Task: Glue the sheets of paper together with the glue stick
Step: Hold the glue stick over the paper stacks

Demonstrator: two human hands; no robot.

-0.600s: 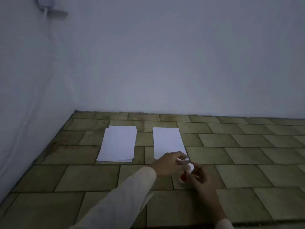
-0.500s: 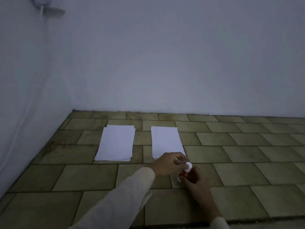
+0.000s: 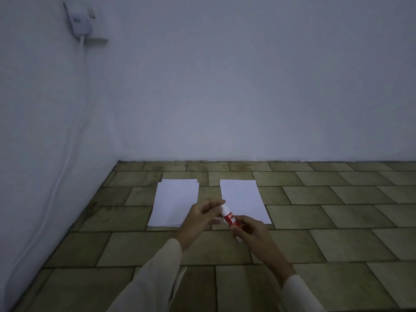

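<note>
A red and white glue stick point(image 3: 230, 220) is held tilted above the floor, between both hands. My right hand point(image 3: 252, 233) grips its lower body. My left hand point(image 3: 200, 218) pinches its white cap end with the fingertips. Two lots of white paper lie on the tiled floor just beyond the hands: a small stack of sheets point(image 3: 175, 201) on the left and a single sheet point(image 3: 243, 199) on the right. My left hand covers the near right corner of the stack, and my right hand overlaps the single sheet's near edge.
The tiled floor point(image 3: 337, 221) meets a white wall at the back and another on the left. A white wall box point(image 3: 80, 22) hangs high on the left wall, with a cable point(image 3: 65, 158) running down to the floor.
Both hands have lifted the glue stick and drawn it nearer, so its red label now shows. The camera has tilted, bringing the wall box into fuller view.
</note>
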